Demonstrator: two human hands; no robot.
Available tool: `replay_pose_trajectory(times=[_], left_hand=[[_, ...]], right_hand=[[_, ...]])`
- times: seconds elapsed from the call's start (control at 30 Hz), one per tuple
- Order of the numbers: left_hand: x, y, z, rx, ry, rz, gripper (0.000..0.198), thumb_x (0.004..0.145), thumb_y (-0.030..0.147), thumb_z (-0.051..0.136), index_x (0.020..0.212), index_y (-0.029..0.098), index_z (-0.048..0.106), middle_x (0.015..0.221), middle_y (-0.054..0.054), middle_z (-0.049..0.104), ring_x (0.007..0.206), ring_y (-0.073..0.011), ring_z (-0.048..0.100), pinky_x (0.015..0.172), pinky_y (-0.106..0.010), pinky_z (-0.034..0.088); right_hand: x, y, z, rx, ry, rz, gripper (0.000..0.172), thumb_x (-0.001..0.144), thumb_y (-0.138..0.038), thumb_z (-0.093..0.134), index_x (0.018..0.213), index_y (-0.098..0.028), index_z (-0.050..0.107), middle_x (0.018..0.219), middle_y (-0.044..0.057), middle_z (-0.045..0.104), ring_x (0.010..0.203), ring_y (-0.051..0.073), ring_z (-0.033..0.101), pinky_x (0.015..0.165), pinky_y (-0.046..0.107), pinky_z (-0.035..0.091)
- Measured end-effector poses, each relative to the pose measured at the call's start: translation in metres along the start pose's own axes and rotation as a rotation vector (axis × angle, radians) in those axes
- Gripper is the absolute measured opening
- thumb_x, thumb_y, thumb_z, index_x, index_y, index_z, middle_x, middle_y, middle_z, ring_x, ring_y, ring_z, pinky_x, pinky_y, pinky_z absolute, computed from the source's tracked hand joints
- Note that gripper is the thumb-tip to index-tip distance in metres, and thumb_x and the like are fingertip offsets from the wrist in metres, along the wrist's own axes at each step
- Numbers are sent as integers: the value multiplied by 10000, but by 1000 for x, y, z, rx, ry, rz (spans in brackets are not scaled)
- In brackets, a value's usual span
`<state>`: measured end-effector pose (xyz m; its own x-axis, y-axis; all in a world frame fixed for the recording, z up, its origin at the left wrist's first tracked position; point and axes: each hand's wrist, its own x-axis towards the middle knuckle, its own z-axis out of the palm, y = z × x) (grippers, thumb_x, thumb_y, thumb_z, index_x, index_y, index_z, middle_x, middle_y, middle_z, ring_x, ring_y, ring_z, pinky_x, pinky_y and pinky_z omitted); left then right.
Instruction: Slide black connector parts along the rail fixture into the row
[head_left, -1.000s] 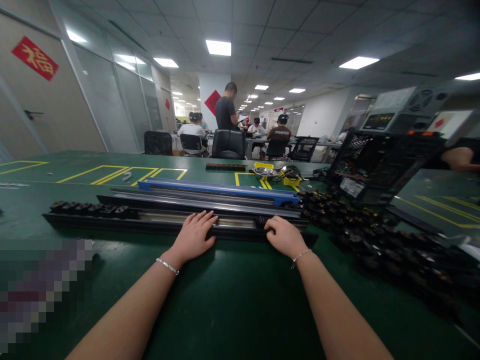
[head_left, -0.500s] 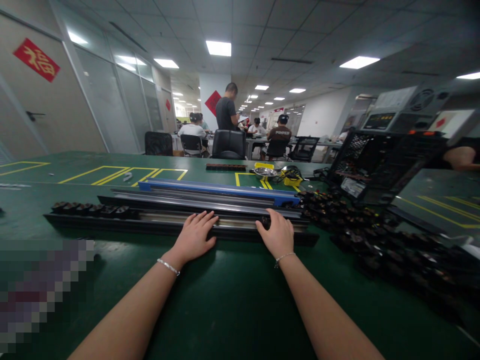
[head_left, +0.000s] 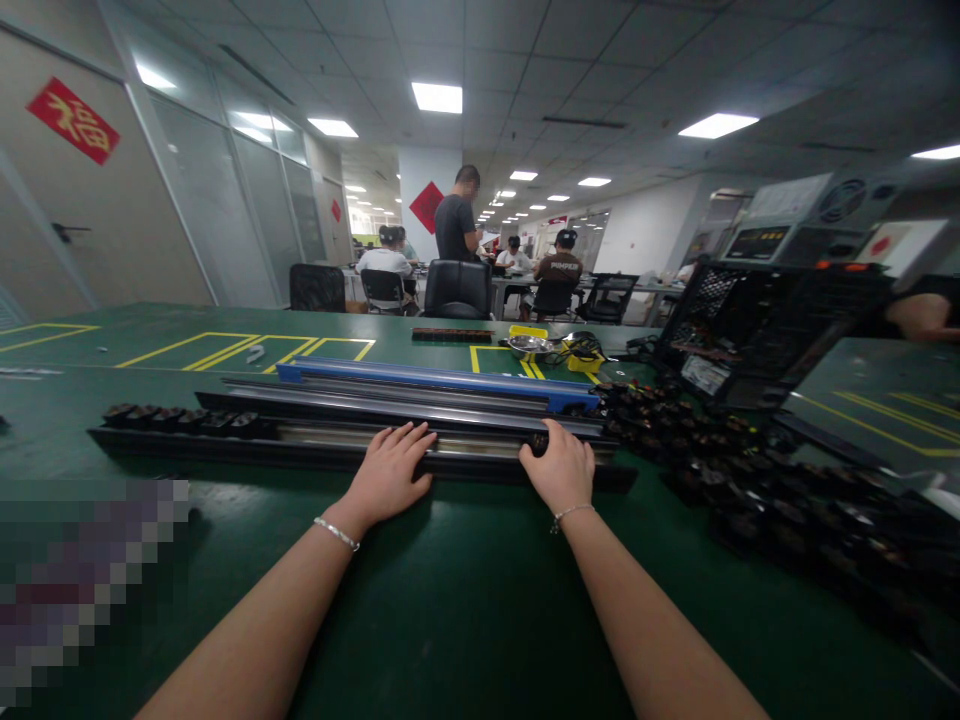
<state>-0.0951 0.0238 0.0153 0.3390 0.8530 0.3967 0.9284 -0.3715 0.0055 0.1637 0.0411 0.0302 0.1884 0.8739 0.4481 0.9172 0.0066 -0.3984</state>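
Observation:
A long black channel rail (head_left: 480, 455) with a pale metal strip inside lies across the table in front of me. My left hand (head_left: 394, 468) rests on its middle, fingers stretched out and holding nothing. Nearer the rail's right end, my right hand (head_left: 562, 465) has thumb and fingers closed about a small black part (head_left: 538, 442), which sits in the channel and is partly hidden. A row of several similar black parts (head_left: 184, 420) fills the left end of the channel. Just behind are another black rail (head_left: 390, 405) and a blue rail (head_left: 427, 374).
Many loose black parts (head_left: 780, 490) are heaped on the green table (head_left: 450, 620) at right. An opened computer case (head_left: 750, 330) stands behind them. A metal bowl (head_left: 531, 345) and yellow items (head_left: 583, 355) lie farther back. People sit and stand beyond; another person's arm (head_left: 922, 315) shows at far right.
My right hand has slid slightly to the right along the rail, with the small black part moving along in its fingers. The left hand has stayed where it was.

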Motion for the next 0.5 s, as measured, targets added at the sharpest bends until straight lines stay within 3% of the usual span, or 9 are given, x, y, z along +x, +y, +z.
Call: replay_pose_trajectory(times=[0.5], left_hand=[[0,1,0,-3,7,2,581,768,362,494,1337,270,419,1431,-28,397,1331,-232,314,1094,-455,208]], right_hand=[[2,6,-4,-10,-9,70,520,745,-342,489,1234,-167,461,1187,131,577,1139,273,477,1043,499,172]])
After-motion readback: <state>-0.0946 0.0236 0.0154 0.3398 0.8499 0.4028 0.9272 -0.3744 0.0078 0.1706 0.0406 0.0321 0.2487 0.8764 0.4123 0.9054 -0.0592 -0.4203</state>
